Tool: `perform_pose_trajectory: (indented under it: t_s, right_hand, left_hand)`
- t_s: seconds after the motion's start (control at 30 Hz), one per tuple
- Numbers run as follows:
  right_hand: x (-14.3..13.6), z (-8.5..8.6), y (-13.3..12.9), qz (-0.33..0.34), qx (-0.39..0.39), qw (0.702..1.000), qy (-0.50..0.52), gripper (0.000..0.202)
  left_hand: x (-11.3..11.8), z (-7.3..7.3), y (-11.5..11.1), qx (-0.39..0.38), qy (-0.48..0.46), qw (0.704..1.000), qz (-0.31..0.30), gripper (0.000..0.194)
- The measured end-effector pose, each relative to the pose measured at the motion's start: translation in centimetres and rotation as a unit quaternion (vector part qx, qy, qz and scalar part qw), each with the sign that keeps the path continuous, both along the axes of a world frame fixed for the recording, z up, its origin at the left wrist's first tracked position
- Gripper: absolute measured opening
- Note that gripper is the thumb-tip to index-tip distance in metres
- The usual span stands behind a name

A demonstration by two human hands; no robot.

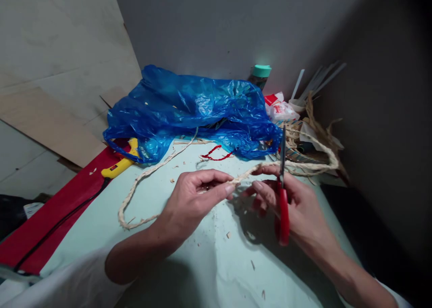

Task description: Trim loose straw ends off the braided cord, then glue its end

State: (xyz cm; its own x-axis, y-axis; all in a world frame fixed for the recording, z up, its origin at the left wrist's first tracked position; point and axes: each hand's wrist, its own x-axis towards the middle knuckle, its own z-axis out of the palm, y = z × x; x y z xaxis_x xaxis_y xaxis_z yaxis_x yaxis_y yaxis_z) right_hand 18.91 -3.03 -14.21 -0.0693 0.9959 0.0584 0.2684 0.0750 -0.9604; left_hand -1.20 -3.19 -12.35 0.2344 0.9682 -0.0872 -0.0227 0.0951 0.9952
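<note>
A pale braided cord (312, 166) runs across the middle of the view, looping out on both sides. My left hand (199, 198) pinches it between thumb and fingertips. Just to the right, my right hand (286, 195) has red-handled scissors (284, 209) hooked on it, blades pointing up. Its index finger lies along the cord while the thumb is a little below it. From my left hand the cord's other part curves round on the left and runs up to the blue plastic bag.
Behind my hands lies a blue plastic bag (199, 101). A yellow-handled tool (118, 166) with a black cable is at left, a red string (216, 155) in the middle. Back right hold a green-lidded jar (260, 76), white sticks (315, 83) and dry fibres. Scraps dot the pale table (216, 263).
</note>
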Motion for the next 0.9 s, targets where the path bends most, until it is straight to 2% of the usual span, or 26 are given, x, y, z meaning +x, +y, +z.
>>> perform_pose_trajectory:
  t_s: [0.1,0.2,0.3,0.4,0.63,0.9]
  right_hand:
    - [-0.5,0.0,0.1,-0.003,-0.040,0.985,0.171,0.040]
    - [-0.7,0.0,-0.1,-0.020,-0.037,0.970,0.240,0.029]
    - [-0.9,0.2,-0.2,-0.046,-0.034,0.968,0.244,0.022]
    - [-1.1,0.4,-0.3,-0.055,-0.034,0.970,0.234,0.021]
    - [-0.4,0.3,-0.2,-0.082,0.000,0.971,0.225,0.017]
    - [0.1,0.6,0.2,-0.105,0.024,0.964,0.245,0.015]
  left_hand:
    - [0.0,0.1,0.0,0.013,0.020,1.000,-0.008,0.017]
    - [0.3,0.1,-0.1,-0.009,0.056,0.998,-0.033,0.019]
    - [0.5,0.1,-0.2,-0.028,0.095,0.993,-0.071,0.021]
    - [0.7,0.1,-0.2,-0.014,0.125,0.988,-0.087,0.023]
    - [0.8,0.4,-0.2,0.009,0.177,0.981,-0.075,0.027]
    - [0.4,0.5,-0.4,0.032,0.183,0.981,-0.053,0.022]
